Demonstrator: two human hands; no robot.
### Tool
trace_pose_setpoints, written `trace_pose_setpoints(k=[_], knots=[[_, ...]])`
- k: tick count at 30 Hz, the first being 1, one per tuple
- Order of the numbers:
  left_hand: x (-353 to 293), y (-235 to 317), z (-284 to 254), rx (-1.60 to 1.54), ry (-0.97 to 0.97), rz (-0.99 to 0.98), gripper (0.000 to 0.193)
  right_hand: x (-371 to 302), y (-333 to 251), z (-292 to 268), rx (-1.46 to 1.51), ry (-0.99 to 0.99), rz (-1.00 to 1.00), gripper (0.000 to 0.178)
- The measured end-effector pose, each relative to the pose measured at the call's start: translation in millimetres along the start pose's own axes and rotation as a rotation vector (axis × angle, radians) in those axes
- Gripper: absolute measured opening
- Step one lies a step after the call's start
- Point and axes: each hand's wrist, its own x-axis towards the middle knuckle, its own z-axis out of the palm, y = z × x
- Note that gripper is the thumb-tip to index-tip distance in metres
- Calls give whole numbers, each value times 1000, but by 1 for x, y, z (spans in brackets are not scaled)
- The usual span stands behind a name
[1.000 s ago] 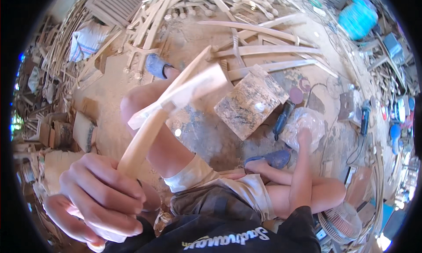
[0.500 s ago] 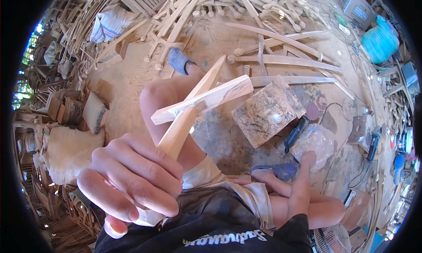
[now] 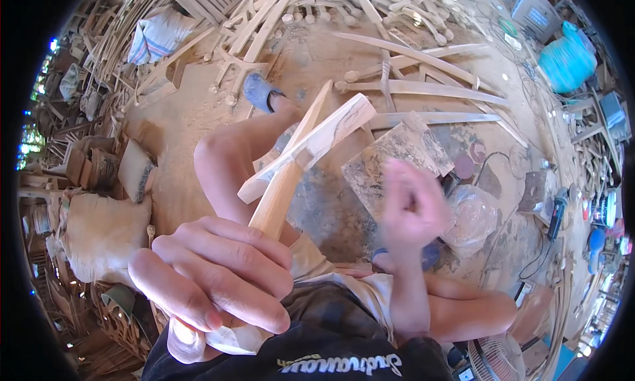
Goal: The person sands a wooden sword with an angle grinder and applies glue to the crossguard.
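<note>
My left hand is closed around the grip of a pale wooden sword at the lower left. Its rounded pommel shows below my fingers. A crossguard with dark grain streaks sits across the shaft, and the pointed blade tapers away beyond it. My right hand is raised over the floor to the right, apart from the sword. Motion smears its curled-looking fingers, and I cannot see anything in them. Close beside it are a stained block and a clear plastic bag.
Several wooden swords lie ahead on the dusty floor, with more heaped at the back. A power tool with a cord is at the right. A fan stands lower right; a stuffed sack is at the left.
My right hand has lifted from the plastic bag and moved up and left, past the stained block's edge. My left hand, still gripping the sword, has shifted slightly right and down.
</note>
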Motion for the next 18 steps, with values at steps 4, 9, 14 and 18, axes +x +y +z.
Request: trace_pose_setpoints(k=[4,9,14,18], knots=[[-3,-4,5,-17,43,13,24,11,-19,41,-30,-117,-368,32],[-1,0,1,-11,20,18,23,8,-15,50,-69,-152,-419,46],[-3,-6,-2,-33,15,24,21,-1,-12,42,-266,-386,-473,64],[0,6,-2,12,7,-19,23,13,-5,39,-414,-384,-454,78]])
